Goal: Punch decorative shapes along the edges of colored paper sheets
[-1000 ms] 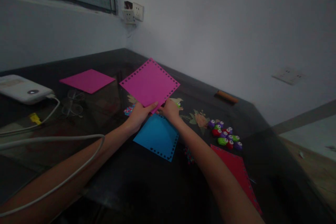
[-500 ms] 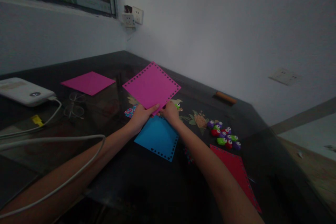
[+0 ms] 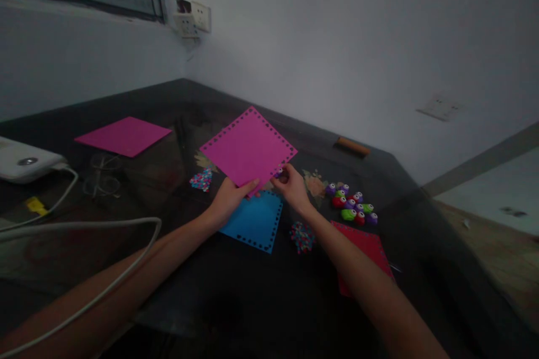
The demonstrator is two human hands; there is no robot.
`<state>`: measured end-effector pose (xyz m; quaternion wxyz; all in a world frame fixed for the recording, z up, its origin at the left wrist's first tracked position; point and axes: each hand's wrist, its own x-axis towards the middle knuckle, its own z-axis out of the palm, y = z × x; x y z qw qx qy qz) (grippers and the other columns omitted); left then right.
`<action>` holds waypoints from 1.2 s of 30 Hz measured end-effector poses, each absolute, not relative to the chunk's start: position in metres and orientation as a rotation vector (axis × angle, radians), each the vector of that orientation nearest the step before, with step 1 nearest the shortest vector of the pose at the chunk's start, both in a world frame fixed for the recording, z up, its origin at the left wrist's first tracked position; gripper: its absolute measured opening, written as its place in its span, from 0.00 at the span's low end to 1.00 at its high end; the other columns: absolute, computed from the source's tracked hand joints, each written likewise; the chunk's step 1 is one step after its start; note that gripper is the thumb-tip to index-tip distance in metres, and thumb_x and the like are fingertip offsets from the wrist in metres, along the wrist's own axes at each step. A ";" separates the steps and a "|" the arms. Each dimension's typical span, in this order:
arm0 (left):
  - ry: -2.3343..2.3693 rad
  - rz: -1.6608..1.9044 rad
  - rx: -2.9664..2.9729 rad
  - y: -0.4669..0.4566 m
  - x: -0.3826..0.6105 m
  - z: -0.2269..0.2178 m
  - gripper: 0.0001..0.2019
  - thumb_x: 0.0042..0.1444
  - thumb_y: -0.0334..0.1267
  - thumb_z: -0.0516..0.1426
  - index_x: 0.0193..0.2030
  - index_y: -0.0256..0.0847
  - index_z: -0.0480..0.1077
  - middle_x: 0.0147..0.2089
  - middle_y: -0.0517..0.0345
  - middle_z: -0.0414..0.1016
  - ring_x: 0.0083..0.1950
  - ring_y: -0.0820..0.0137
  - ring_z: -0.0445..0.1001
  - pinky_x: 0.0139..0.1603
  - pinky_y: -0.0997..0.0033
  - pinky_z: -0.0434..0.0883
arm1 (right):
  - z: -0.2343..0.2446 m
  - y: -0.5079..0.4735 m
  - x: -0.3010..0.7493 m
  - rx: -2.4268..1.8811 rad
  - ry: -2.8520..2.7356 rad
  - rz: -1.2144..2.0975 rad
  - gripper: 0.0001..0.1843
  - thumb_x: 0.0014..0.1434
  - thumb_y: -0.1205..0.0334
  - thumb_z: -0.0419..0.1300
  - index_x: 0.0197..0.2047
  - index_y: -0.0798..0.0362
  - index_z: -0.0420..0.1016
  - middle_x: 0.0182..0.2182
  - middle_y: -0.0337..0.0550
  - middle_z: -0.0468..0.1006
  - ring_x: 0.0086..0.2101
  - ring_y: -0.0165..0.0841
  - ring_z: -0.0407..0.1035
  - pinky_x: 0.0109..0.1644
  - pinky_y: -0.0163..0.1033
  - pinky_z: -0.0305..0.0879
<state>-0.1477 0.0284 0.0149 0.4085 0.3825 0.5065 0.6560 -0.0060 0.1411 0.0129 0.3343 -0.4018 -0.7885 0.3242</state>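
Note:
A pink card [image 3: 250, 148] with heart-shaped holes along its edges is pinched by its lower corner in my left hand [image 3: 229, 200], tilted up above the table. At the card's right edge, my right hand [image 3: 292, 188] has its thumb and fingers closed around a small purple paper punch [image 3: 278, 173] with a bug eye, partly hidden by the fingers. Below both hands lies a blue card [image 3: 255, 221], also hole-edged and partly covered. Under my right forearm rests a red card [image 3: 366, 247] with punched edges.
Several bug-eyed punches [image 3: 351, 203] cluster at right. Confetti piles lie at left [image 3: 201, 179] and right [image 3: 302, 236] of the blue card. Another pink card [image 3: 126, 136], eyeglasses [image 3: 102, 175] and a white device [image 3: 27, 160] lie left; a white cable [image 3: 122, 224] crosses my left forearm.
My right hand has shifted right along the pink card's edge and the purple punch now shows at its fingers. The card has moved slightly right. The confetti by my right forearm is uncovered; the view has shifted.

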 end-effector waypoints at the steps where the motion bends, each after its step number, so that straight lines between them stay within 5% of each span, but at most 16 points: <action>1: 1.279 1.637 0.967 0.027 -0.145 0.014 0.09 0.49 0.39 0.62 0.31 0.34 0.73 0.25 0.55 0.77 0.24 0.71 0.71 0.24 0.74 0.64 | 0.014 0.137 0.002 -1.043 -2.008 0.893 0.16 0.50 0.57 0.62 0.41 0.53 0.67 0.32 0.42 0.76 0.27 0.33 0.71 0.33 0.39 0.68; 9: 1.283 1.493 1.031 0.015 -0.121 0.017 0.10 0.49 0.42 0.61 0.28 0.35 0.74 0.26 0.53 0.77 0.25 0.71 0.70 0.26 0.73 0.66 | 0.030 0.086 0.079 -0.986 -1.527 1.380 0.22 0.45 0.60 0.68 0.44 0.50 0.68 0.41 0.41 0.74 0.32 0.36 0.77 0.38 0.42 0.74; 17: 1.224 1.284 1.072 0.013 -0.074 0.024 0.14 0.53 0.46 0.58 0.24 0.37 0.73 0.19 0.60 0.69 0.20 0.74 0.64 0.21 0.75 0.57 | 0.028 0.055 0.124 -1.040 -1.115 1.706 0.25 0.40 0.69 0.71 0.44 0.50 0.75 0.38 0.37 0.77 0.34 0.31 0.77 0.45 0.40 0.73; 30: 1.329 1.132 1.078 -0.006 -0.065 0.022 0.13 0.51 0.47 0.58 0.27 0.39 0.74 0.20 0.60 0.72 0.19 0.74 0.64 0.19 0.75 0.59 | 0.031 0.028 0.118 -1.027 -1.016 1.803 0.17 0.47 0.57 0.70 0.42 0.47 0.79 0.38 0.42 0.80 0.35 0.32 0.73 0.38 0.39 0.72; 36: 1.367 1.107 1.143 -0.002 -0.068 0.021 0.12 0.51 0.45 0.58 0.28 0.39 0.75 0.20 0.57 0.75 0.20 0.71 0.68 0.20 0.74 0.62 | 0.030 0.022 0.118 -1.090 -1.043 1.774 0.23 0.45 0.60 0.71 0.46 0.46 0.76 0.39 0.42 0.79 0.34 0.32 0.73 0.40 0.41 0.71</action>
